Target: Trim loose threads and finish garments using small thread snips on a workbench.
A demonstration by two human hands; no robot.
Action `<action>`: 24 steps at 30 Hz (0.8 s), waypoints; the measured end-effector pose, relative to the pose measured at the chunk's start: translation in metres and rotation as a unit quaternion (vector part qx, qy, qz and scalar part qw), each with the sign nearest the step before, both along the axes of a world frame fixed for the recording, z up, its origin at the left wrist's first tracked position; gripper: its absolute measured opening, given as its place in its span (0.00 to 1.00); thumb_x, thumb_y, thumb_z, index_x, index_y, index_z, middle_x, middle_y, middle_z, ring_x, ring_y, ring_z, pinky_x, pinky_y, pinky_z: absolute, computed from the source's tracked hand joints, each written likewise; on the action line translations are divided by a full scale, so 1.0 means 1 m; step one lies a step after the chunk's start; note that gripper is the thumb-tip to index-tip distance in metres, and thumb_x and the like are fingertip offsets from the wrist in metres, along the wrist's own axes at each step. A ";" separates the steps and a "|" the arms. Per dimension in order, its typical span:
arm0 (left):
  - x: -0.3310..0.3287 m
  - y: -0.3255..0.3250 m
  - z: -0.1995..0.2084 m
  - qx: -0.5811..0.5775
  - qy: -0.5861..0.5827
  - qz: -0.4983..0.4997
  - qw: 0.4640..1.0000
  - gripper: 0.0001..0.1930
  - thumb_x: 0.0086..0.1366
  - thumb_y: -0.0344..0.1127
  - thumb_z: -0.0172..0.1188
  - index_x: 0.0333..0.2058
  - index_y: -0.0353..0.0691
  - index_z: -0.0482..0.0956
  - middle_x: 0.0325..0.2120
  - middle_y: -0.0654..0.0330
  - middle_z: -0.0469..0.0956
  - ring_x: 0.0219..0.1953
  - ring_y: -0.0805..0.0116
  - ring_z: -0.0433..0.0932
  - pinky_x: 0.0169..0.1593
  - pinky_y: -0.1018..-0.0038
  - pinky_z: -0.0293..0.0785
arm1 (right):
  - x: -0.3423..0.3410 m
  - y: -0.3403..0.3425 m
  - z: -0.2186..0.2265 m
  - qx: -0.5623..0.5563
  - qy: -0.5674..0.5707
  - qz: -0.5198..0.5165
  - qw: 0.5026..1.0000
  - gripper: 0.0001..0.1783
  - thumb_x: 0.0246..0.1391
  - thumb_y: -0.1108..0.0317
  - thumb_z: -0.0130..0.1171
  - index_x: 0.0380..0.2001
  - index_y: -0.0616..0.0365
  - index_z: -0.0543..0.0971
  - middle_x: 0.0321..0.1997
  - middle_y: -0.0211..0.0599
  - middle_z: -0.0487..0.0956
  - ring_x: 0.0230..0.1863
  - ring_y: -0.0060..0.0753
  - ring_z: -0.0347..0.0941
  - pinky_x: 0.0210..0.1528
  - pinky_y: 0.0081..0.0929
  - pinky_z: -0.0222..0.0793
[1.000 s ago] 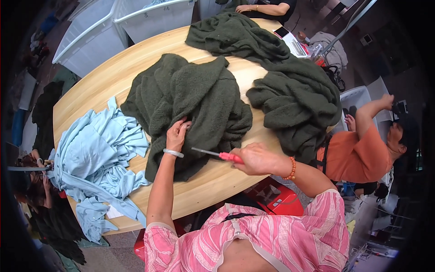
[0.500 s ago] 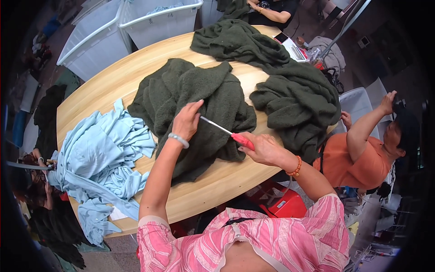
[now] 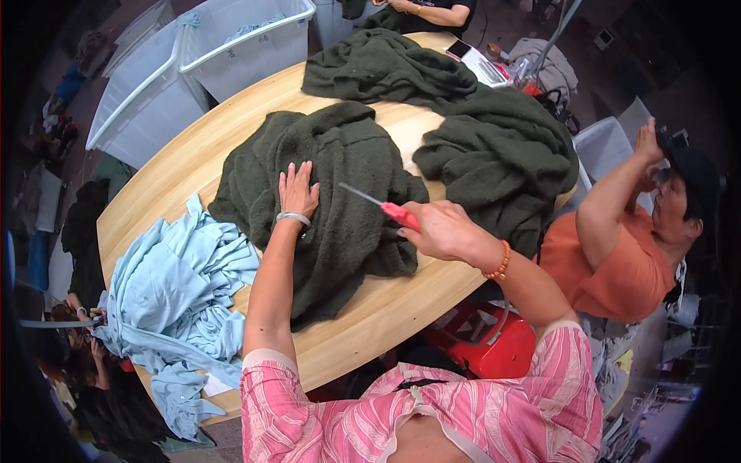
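A heap of dark green knitted fabric (image 3: 347,162) lies on the wooden table in front of me, its folds loosely bunched. My left hand (image 3: 299,191) rests flat on it, fingers stretched out and nothing held. To the right of the heap's middle, my right hand (image 3: 448,230) is closed round a red-handled tool with a long thin metal shaft (image 3: 400,215). The shaft points up and left over the fabric, its tip apart from my left hand. The tool's exact kind does not show. Left of the heap is a pile of light blue garments (image 3: 166,270).
More dark green knitwear (image 3: 502,162) covers the table's right and far sides. White plastic tubs (image 3: 247,54) stand beyond the far left edge. A phone (image 3: 458,50) lies at the far end. A person in orange (image 3: 610,262) sits at the right; a red stool (image 3: 486,339) is under the near edge.
My left hand has shifted left and flattened onto the fabric, away from the tool's tip. My right hand still grips the tool, slightly further left in view. The person in orange has raised their hands.
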State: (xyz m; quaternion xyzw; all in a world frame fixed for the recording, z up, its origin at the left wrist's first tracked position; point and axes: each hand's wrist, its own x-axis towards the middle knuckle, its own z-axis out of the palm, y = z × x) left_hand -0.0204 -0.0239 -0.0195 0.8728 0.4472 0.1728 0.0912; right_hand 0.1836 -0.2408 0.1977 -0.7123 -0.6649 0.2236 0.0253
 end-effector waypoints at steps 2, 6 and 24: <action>-0.002 -0.009 -0.001 -0.059 -0.031 -0.013 0.998 0.29 0.61 0.39 0.57 0.62 0.48 0.63 0.63 0.58 0.62 0.68 0.52 0.53 0.68 0.58 0.48 | -0.009 0.006 -0.007 -0.044 0.012 0.035 0.998 0.18 0.54 0.56 0.58 0.41 0.58 0.75 0.33 0.52 0.79 0.41 0.57 0.75 0.45 0.47 0.70; -0.037 -0.045 0.002 -0.128 -0.091 -0.054 0.986 0.27 0.61 0.36 0.57 0.60 0.46 0.66 0.62 0.54 0.63 0.67 0.52 0.54 0.68 0.59 0.49 | -0.020 0.000 -0.022 -0.153 0.054 0.133 0.978 0.17 0.54 0.57 0.58 0.37 0.60 0.76 0.32 0.51 0.79 0.42 0.54 0.76 0.44 0.46 0.69; -0.135 -0.203 0.137 -0.521 -0.179 -0.081 0.831 0.19 0.66 0.41 0.56 0.42 0.27 0.76 0.32 0.45 0.80 0.37 0.55 0.80 0.43 0.67 0.72 | -0.049 -0.082 -0.078 0.033 0.254 -0.074 0.964 0.23 0.47 0.58 0.67 0.43 0.56 0.72 0.26 0.41 0.76 0.32 0.49 0.75 0.37 0.40 0.70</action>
